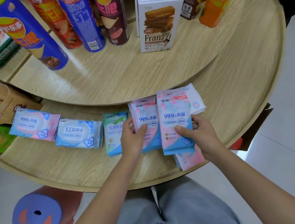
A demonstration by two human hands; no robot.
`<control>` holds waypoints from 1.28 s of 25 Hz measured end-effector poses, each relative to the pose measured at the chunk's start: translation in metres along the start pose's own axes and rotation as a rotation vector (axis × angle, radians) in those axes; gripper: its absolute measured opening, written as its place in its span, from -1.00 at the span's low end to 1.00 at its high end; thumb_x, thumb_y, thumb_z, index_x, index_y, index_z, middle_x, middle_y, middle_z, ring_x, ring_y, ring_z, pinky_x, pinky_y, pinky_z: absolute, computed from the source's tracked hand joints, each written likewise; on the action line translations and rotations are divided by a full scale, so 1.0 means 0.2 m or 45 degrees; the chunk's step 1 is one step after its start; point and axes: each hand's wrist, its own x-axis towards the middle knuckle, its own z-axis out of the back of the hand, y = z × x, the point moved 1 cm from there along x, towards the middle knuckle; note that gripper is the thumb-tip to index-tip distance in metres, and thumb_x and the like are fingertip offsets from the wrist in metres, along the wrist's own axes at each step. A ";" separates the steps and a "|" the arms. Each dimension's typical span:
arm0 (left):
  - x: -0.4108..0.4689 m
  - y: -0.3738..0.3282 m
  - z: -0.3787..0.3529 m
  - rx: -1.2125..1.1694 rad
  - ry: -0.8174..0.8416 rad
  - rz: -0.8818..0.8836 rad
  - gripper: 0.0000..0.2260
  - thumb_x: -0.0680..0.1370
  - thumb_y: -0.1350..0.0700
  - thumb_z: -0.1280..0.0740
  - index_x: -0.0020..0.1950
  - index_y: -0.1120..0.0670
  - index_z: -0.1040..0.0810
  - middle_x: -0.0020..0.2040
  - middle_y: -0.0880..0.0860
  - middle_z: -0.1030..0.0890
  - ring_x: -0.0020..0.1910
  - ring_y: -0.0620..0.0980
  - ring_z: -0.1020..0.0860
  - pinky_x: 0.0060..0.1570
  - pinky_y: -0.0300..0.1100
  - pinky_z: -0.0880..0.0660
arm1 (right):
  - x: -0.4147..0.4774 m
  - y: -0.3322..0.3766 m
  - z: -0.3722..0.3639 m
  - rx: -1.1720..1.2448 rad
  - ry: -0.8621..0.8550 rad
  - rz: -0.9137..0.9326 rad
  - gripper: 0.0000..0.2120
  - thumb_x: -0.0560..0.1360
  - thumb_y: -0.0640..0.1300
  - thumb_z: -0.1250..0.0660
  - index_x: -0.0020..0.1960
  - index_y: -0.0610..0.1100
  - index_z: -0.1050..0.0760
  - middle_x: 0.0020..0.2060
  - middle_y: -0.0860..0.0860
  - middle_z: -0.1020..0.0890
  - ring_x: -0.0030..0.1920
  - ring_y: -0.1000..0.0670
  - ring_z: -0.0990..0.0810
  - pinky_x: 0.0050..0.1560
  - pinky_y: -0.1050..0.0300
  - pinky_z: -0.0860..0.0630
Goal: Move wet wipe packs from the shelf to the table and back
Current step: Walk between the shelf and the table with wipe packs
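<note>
Each hand is clamped on a pink-and-blue wipe pack on the lower shelf [239,106]: the left hand [132,138] on the left pack [149,119], the right hand [198,132] on the right pack [174,111]. The slick wrapping could slip through a thumb pinch. Another pack [189,158] under the right one overhangs the near rim and may be dragged off. The upper shelf [127,76] overhangs at the far side, so the open way out is toward the person.

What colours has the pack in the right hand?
Pink and blue pack, seen in the head view.
</note>
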 end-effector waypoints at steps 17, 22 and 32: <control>-0.05 0.08 0.10 -0.085 0.025 -0.121 -0.62 0.48 0.30 -0.38 0.28 0.16 -0.48 0.07 0.02 -0.62 -0.06 -0.20 -0.58 -0.13 -0.39 -0.54 | 0.13 -0.16 -0.35 -0.664 -0.305 0.259 -0.41 0.27 0.00 -0.54 0.20 -0.09 -0.38 0.04 -0.06 -0.53 0.01 -0.02 -0.55 0.08 0.00 -0.53; -0.13 0.01 0.09 0.240 -0.232 -0.396 -0.69 0.45 0.27 -0.40 0.17 0.09 -0.49 0.04 -0.04 -0.54 -0.06 -0.28 -0.49 -0.06 -0.35 -0.48 | 0.11 -0.09 -0.31 -0.584 -0.197 0.249 -0.49 0.36 -0.08 -0.51 0.22 -0.15 -0.39 0.00 -0.04 -0.54 -0.06 0.08 -0.52 0.00 0.22 -0.50; -0.24 -0.05 -0.63 0.558 0.024 -0.535 -0.61 0.51 0.19 -0.27 0.34 0.17 -0.41 0.28 0.10 -0.50 0.27 0.04 -0.44 0.28 -0.21 -0.29 | 0.46 0.18 0.54 -0.656 -0.330 0.073 -0.59 0.46 -0.10 -0.40 0.26 -0.21 -0.46 -0.04 -0.08 -0.53 -0.11 0.02 -0.50 -0.14 0.24 -0.41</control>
